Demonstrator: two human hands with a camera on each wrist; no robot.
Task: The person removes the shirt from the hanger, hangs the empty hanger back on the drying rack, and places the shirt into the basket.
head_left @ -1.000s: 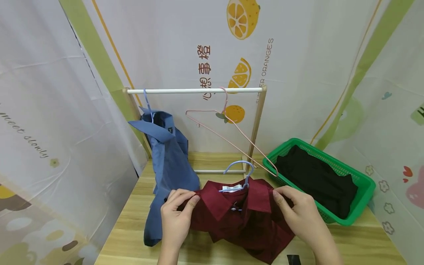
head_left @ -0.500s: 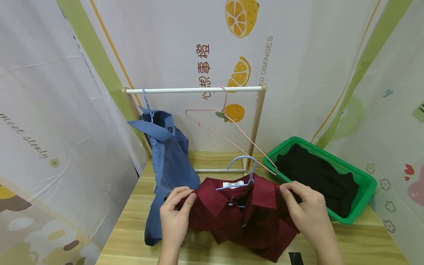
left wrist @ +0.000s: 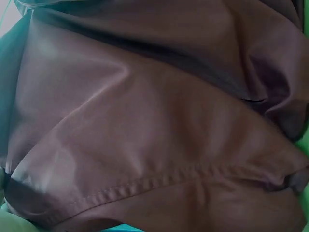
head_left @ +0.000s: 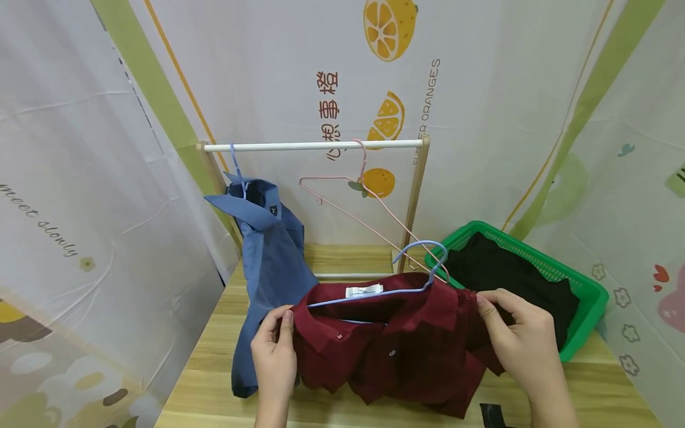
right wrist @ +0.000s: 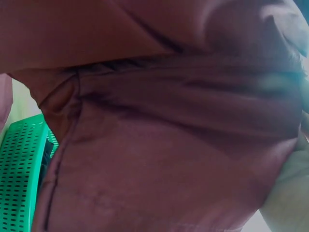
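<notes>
- Left hand [head_left: 274,356] pinches the maroon shirt [head_left: 396,345] at its left shoulder.
- Right hand [head_left: 521,342] grips its right shoulder.
- Blue hanger [head_left: 396,279] sits inside the shirt, arms mostly hidden.
- Wrist views: probably just shirt fabric; fingers unseen.

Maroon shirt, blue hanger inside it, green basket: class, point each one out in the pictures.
maroon shirt [head_left: 407,356], head view, on its front panel.
blue hanger [head_left: 428,252], head view, on its hook.
green basket [head_left: 585,291], head view, on its right rim.
</notes>
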